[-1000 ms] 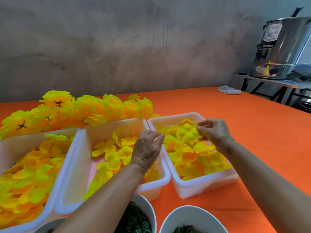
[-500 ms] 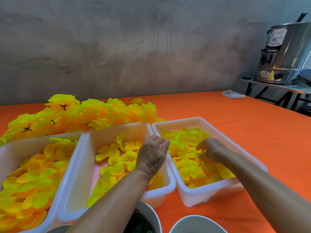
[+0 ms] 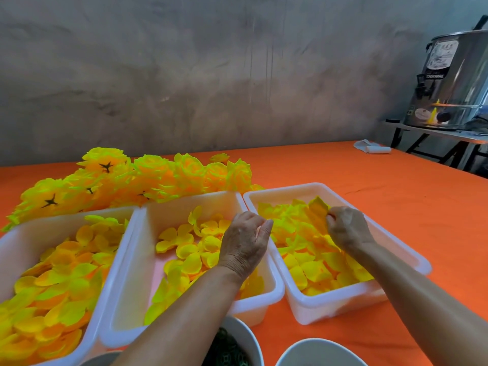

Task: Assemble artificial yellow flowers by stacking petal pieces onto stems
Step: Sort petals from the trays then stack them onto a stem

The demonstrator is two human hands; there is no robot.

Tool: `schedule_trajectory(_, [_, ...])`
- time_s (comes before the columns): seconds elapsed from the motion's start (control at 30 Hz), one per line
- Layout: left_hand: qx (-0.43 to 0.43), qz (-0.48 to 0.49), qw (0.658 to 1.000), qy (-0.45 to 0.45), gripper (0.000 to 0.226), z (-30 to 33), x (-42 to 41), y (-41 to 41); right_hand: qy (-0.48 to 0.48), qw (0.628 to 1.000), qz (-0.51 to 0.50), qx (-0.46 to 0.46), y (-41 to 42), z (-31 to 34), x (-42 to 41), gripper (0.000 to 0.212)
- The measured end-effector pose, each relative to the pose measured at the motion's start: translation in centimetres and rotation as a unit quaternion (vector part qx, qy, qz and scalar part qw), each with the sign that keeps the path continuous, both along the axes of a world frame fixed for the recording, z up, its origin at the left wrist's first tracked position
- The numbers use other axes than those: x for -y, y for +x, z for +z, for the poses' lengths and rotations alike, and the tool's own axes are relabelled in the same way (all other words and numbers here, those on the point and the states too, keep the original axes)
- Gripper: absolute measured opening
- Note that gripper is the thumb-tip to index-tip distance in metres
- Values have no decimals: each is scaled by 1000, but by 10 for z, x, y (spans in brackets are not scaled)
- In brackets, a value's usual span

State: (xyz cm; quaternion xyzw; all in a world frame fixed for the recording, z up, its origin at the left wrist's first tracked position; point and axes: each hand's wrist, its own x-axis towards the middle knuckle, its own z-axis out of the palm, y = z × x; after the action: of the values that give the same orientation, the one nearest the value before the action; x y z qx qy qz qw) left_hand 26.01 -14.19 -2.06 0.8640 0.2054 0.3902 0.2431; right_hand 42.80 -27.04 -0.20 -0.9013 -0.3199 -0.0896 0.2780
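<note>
Three white bins of yellow petal pieces stand side by side on the orange table: a left bin (image 3: pixel 15 233), a middle bin (image 3: pixel 137 260) and a right bin (image 3: pixel 396 247). My right hand (image 3: pixel 346 228) is inside the right bin, pinching a yellow petal piece (image 3: pixel 318 208) that it lifts off the heap. My left hand (image 3: pixel 245 241) hovers over the right end of the middle bin with its fingers curled together; what it holds is hidden. A heap of finished yellow flowers (image 3: pixel 132 180) lies behind the bins.
Two white bowls sit at the near edge: one (image 3: pixel 245 336) holds dark green parts, the other (image 3: pixel 317 350) is cut off by the frame. A small white item (image 3: pixel 372 147) lies at the far right of the table. A steel urn (image 3: pixel 454 80) stands on a side stand.
My right hand dipped down into the right bin's heap and has come up at the far side with a petal piece pinched. My left hand stayed over the middle bin.
</note>
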Motion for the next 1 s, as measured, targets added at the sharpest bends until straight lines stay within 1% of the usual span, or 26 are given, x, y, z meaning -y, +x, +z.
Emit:
schedule_trajectory(0.07, [0, 2, 1000, 2, 29, 0, 0, 0, 88, 994, 18, -64, 0, 3, -4, 20])
schedule_trajectory(0.1, [-2, 3, 1000, 3, 29, 0, 0, 0, 147, 982, 28, -120, -2, 4, -6, 18])
schedule_trajectory(0.17, [-1, 3, 1000, 6, 29, 0, -1, 1, 260, 934, 36, -242, -7, 6, -10, 8])
schedule_trajectory(0.2, [-1, 3, 1000, 5, 29, 0, -1, 1, 292, 914, 35, -280, -9, 4, -13, 12])
schedule_trajectory(0.23, [-1, 3, 1000, 4, 29, 0, -1, 1, 306, 905, 33, -295, -10, 1, -15, 13])
schedule_trajectory(0.37, [1, 2, 1000, 4, 29, -1, -1, 1, 335, 895, 20, -295, -19, -9, -19, 16])
schedule_trajectory(0.47, [5, 0, 1000, 8, 29, -1, -1, 1, 366, 880, 36, -301, -24, -7, -16, 15])
schedule_trajectory(0.53, [7, -1, 1000, 16, 28, -1, -1, 1, 381, 875, 45, -296, -29, -5, -16, 22])
schedule_trajectory(0.6, [20, -6, 1000, 20, 26, 1, 1, 1, 391, 868, 75, -298, -36, -2, -16, 25])
schedule_trajectory(0.7, [31, -29, 999, 22, 31, 3, 6, 2, 388, 860, 129, -305, -46, 1, -17, 17])
schedule_trajectory(0.77, [21, -50, 999, 7, 32, 4, 11, 5, 378, 857, 154, -314, -48, 2, -17, 10])
schedule_trajectory(0.87, [-6, -63, 998, -10, 35, 6, 14, 8, 353, 841, 212, -350, -49, 3, -17, 4])
schedule_trajectory(0.93, [0, -82, 995, -55, 41, 9, 14, 7, 333, 824, 256, -380, -50, 3, -16, 5])
schedule_trajectory(1.0, [13, -97, 988, -116, 45, 11, 14, 5, 326, 823, 283, -370, -51, 2, -16, 12])
